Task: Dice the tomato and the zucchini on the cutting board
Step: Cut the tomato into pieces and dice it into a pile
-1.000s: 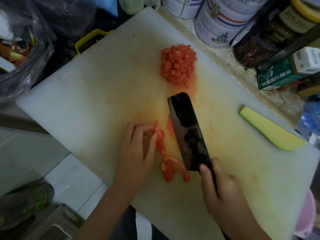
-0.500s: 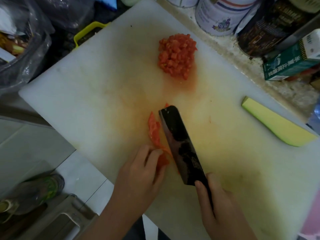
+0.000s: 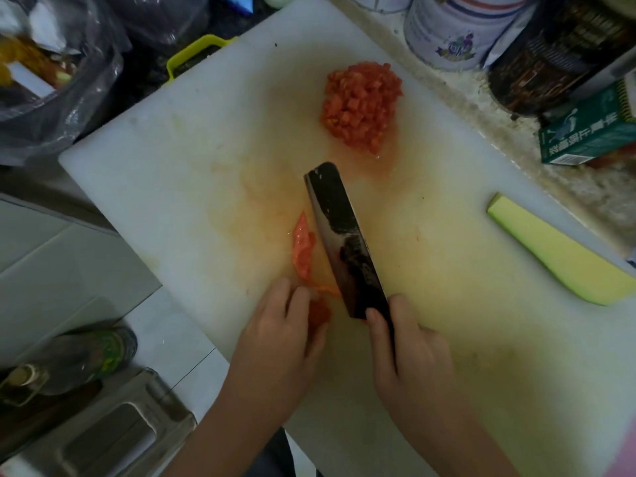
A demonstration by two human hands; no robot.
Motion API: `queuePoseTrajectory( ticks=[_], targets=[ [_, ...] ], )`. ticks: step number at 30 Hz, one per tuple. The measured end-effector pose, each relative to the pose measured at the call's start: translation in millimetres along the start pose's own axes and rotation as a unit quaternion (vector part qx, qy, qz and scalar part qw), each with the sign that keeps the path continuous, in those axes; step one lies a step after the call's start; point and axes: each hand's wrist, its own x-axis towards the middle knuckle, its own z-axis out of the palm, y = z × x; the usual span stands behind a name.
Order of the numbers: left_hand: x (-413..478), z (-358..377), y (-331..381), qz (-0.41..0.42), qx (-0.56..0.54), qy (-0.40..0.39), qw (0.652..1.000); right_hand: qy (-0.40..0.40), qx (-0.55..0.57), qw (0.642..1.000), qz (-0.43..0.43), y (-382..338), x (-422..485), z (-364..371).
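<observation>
— Hands first: what is the right hand (image 3: 409,342) doing?

— It grips the handle of a broad, dark steel cleaver (image 3: 344,242), fingers wrapped round it, the forefinger up by the heel of the blade. The blade stands edge-down and slants away from the person, a little to the left. Whether the edge touches the board, I cannot tell.

— And the left hand (image 3: 282,335)?

— Just beside the right, knuckles up. Its fingers are bent down onto the near end of a ragged red tomato strip (image 3: 303,249) and pin it. The strip runs away from the fingertips, close along the cleaver's left face.

— Where is the rest of the tomato?

— Beyond the blade tip, a heap of small red diced tomato (image 3: 361,105) sits by a patch of orange juice.

— The zucchini?

— One long, pale yellow-green zucchini wedge (image 3: 557,256) lies uncut near the board's right edge, well apart from both hands.

— The board itself?

— It is a large white plastic cutting board (image 3: 155,160), stained orange in the middle and yellowish on the right.

— Around it?

— Behind it are a white printed tin (image 3: 454,29), a dark jar (image 3: 557,53) and a green carton (image 3: 592,132). To the left is a clear plastic bag (image 3: 51,80), and lower left a green-labelled glass bottle (image 3: 79,359).
</observation>
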Motion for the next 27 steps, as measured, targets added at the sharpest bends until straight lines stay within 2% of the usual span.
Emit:
queuePoseTrajectory(
  ticks=[4, 8, 13, 16, 20, 27],
  targets=[
    [-3.8, 7.8, 13.6, -0.042, -0.090, 0.014, 0.995, 0.012, 0.012, 1.000, -0.003, 9.6, -8.2, -7.6],
    [1.5, 11.3, 23.3, -0.068, -0.189, 0.061, 0.978, -0.004, 0.033, 0.999, 0.021, 21.8, -18.2, -18.8],
    [15.1, -0.2, 6.6, -0.014, -0.003, 0.122, 0.992, -0.028, 0.036, 0.998, 0.053, 26.7, -30.0, -26.1],
    [27.9, -4.1, -10.0, 0.036, 0.059, 0.089, 0.994, -0.052, 0.015, 0.995, 0.078, 21.4, -37.7, -22.4],
    [42.3, -7.9, -22.4, 0.100, 0.081, 0.028, 0.991, -0.102, 0.072, 0.984, 0.124, 10.3, -35.2, -16.6],
    [41.6, -9.6, -22.3, 0.106, 0.060, 0.014, 0.992, -0.103, 0.080, 0.983, 0.131, -14.2, -23.2, -4.4]
  ],
)
